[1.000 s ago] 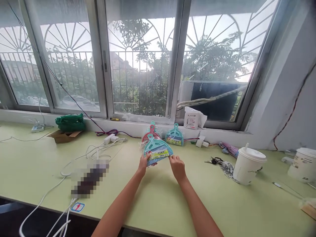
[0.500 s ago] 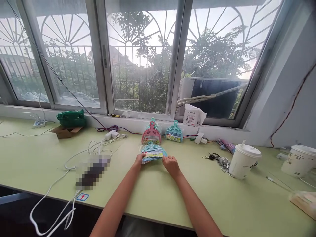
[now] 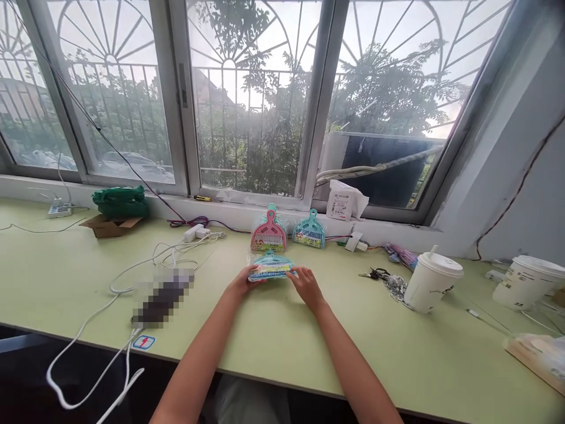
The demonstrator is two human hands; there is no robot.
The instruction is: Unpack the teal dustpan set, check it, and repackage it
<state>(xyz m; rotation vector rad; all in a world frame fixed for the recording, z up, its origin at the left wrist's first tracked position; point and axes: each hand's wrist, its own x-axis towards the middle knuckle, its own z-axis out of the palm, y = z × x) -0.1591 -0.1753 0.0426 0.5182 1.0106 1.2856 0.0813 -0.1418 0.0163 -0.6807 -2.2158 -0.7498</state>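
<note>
A blue dustpan-and-brush set [image 3: 270, 268] in clear wrap is held between both hands over the table. My left hand [image 3: 242, 280] grips its left end, with fingers partly beneath it. At the right end, my right hand [image 3: 304, 284] pinches the edge between thumb and fingers. Just behind stands a pink dustpan set [image 3: 269, 234] with several more packed behind it, leaning by the window ledge. To its right leans a teal dustpan set [image 3: 309, 231].
The green table [image 3: 273, 335] carries white cables and a blurred dark object [image 3: 163, 299] at left, beside a cardboard box [image 3: 110, 226]. Keys [image 3: 378, 274], a white cup [image 3: 432, 281] and another cup [image 3: 525, 284] stand at right.
The blue set has tipped back so that its front looks flatter. My left hand has slid further under its left end, and my right fingers have shifted onto its upper right edge.
</note>
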